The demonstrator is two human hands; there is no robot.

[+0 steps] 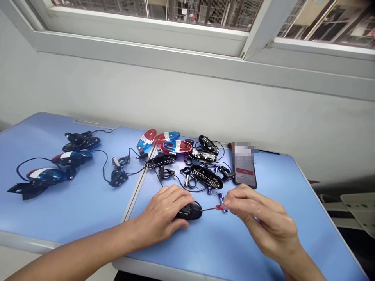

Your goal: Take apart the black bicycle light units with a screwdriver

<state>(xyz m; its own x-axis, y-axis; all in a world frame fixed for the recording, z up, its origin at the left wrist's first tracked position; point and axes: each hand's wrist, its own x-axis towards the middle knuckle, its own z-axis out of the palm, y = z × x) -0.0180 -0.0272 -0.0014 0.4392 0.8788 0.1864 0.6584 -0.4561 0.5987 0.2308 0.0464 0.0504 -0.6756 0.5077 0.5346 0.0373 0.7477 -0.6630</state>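
My left hand lies on the blue table with its fingers wrapped round a black oval housing, pressing it down. My right hand pinches the red handle of a small screwdriver. Its thin shaft points left and its tip touches the housing's right end. Small blue batteries lie just behind the screwdriver.
Behind my hands lies a heap of red-and-blue light covers, black circuit bases, clamps and wires. A phone lies at the right of the heap. Three assembled lights with cables lie on the left table. A wall and window stand behind.
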